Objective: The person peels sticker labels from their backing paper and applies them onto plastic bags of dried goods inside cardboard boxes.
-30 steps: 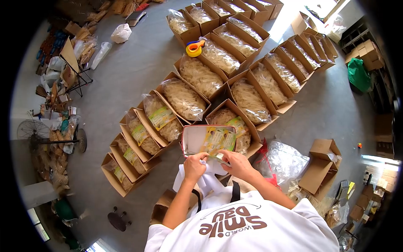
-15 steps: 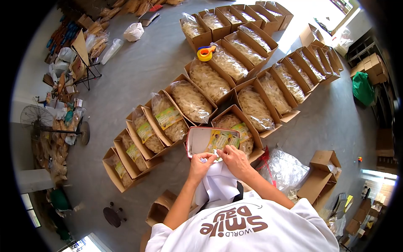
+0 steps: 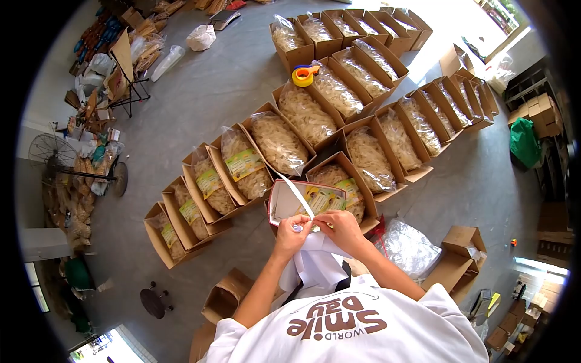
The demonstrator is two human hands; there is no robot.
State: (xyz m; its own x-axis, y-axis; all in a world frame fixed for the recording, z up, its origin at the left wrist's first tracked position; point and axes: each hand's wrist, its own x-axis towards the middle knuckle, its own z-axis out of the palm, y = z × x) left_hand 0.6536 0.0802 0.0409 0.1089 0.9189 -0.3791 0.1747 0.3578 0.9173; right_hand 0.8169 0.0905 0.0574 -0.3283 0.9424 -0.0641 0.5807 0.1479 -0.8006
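The strip (image 3: 296, 195) points up and away from the body, leaning left; its long axis runs slantwise from the fingertips out over the tray (image 3: 281, 203), the far end reaching past the red rim. And look at the hands: left hand (image 3: 292, 238) and right hand (image 3: 341, 231) both narrow, thumb and fingertips pinched on the strip's near end, knuckles close together just in front of the tray!

Under them hangs a crumpled white sheet (image 3: 318, 260), spilling down toward the shirt (image 3: 357, 323). In the tray, yellow-green labels (image 3: 325, 199) lie to the right, bare white to the left. Hard by on the right, a box (image 3: 358, 172) with a bag in it, a label across that bag too. Beyond, more boxes (image 3: 158, 247) crowd in rows, one lot stretching left, the others running up right, with orange-and-yellow tape (image 3: 310, 71) perched among them. Clear plastic (image 3: 411, 247) sprawls on the floor, right of the arms

And the strip itself: white, thin, narrow, nearly straight, plain along the length that shows
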